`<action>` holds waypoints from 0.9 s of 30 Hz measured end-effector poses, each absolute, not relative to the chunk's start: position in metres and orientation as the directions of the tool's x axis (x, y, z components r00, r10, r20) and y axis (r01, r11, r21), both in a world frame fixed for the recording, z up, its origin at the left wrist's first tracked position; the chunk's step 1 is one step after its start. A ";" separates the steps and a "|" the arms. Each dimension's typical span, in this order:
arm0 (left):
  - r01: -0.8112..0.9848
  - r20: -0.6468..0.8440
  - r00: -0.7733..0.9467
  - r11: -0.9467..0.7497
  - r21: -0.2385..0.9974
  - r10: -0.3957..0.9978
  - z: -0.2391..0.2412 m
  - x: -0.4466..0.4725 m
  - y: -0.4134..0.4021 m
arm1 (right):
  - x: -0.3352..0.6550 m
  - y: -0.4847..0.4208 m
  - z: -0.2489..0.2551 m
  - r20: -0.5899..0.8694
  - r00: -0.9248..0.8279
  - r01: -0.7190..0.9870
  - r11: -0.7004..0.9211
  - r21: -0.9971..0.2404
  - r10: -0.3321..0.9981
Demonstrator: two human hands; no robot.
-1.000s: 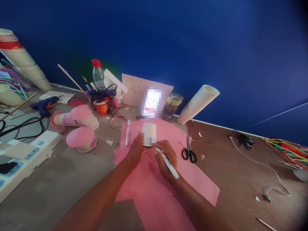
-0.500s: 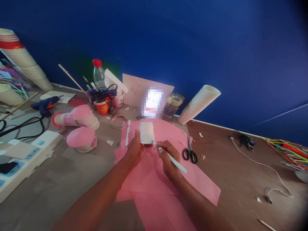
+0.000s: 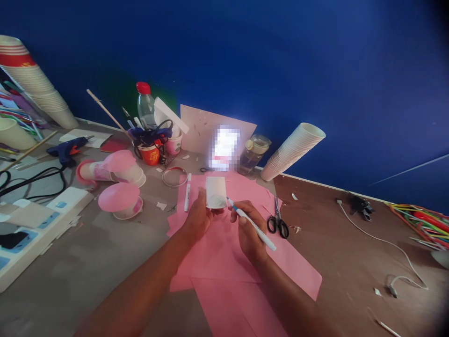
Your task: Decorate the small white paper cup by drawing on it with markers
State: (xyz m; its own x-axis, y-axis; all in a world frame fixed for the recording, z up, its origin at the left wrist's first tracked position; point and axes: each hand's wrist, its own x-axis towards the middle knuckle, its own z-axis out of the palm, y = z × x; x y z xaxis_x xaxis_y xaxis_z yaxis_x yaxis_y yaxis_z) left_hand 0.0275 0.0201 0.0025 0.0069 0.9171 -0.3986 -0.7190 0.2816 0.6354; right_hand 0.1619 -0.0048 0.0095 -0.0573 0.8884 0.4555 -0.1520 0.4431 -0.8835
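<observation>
My left hand (image 3: pixel 199 216) grips a white paper cup (image 3: pixel 215 191) above the pink paper (image 3: pixel 224 252). Faint drawn marks show near the cup's lower rim. In my right hand (image 3: pixel 250 229) is a white marker pen (image 3: pixel 259 231) with a blue tip, which points at the cup's lower right edge; whether it touches I cannot tell. A pair of black-handled scissors (image 3: pixel 278 223) lies on the paper to the right. Left of the cup rests another white marker (image 3: pixel 188 193).
A glowing blurred screen (image 3: pixel 224 147) stands behind the cup, beside a glass jar (image 3: pixel 256 149) and a leaning cup stack (image 3: pixel 294 150). Pink-topped cup pieces (image 3: pixel 119 196), a glue gun (image 3: pixel 66 150) and a power strip (image 3: pixel 42 229) lie left. A white cable (image 3: pixel 379 236) curves at right.
The marker tip has moved from the cup's lower face to its right edge, slightly up. My right hand has shifted a little right, and the cup has turned slightly.
</observation>
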 end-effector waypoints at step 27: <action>-0.680 -0.237 -0.016 0.163 0.715 0.971 -0.002 0.031 0.015 | 0.155 -0.015 0.023 0.702 -0.177 0.290 0.718 -0.633 0.690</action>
